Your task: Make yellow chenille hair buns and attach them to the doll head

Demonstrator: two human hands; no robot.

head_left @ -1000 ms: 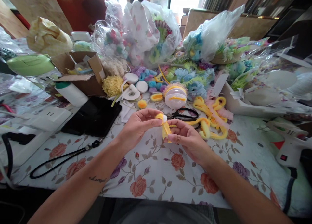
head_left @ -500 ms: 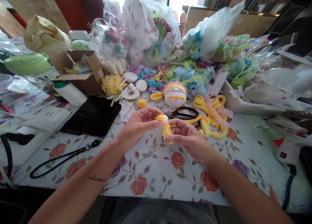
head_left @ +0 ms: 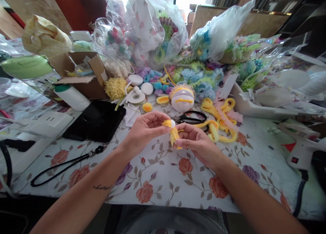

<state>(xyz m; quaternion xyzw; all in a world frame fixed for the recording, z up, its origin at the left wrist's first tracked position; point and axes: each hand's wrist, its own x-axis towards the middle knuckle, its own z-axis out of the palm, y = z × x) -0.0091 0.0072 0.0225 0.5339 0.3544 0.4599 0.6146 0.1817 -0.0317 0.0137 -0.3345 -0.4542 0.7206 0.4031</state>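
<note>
Between my hands is a small yellow ribbon piece (head_left: 174,135) with a white ball-like tip (head_left: 173,123). My left hand (head_left: 150,127) pinches its upper end between thumb and fingertips. Lower down, my right hand (head_left: 195,139) grips the hanging part, thumb against the ribbon. A fuzzy yellow strip (head_left: 213,126) runs from behind my right hand to a loose heap on the right. Black-handled scissors (head_left: 193,116) lie just beyond my hands, blades partly hidden. Farther back sits a white dome-shaped piece (head_left: 182,102) with yellow trim, beside a yellow pompom (head_left: 147,107).
A black tablet (head_left: 95,120) and a white power strip (head_left: 33,139) lie on the left. A glue gun (head_left: 300,142) stands at right. Behind are a ribbon spool (head_left: 137,96), a cardboard box (head_left: 76,69), plastic bags (head_left: 145,27) and a white foam tray (head_left: 262,106).
My left fingers have shifted slightly at the top of the yellow piece, and its yellow end there looks more fanned out. Both hands stay in nearly the same place.
</note>
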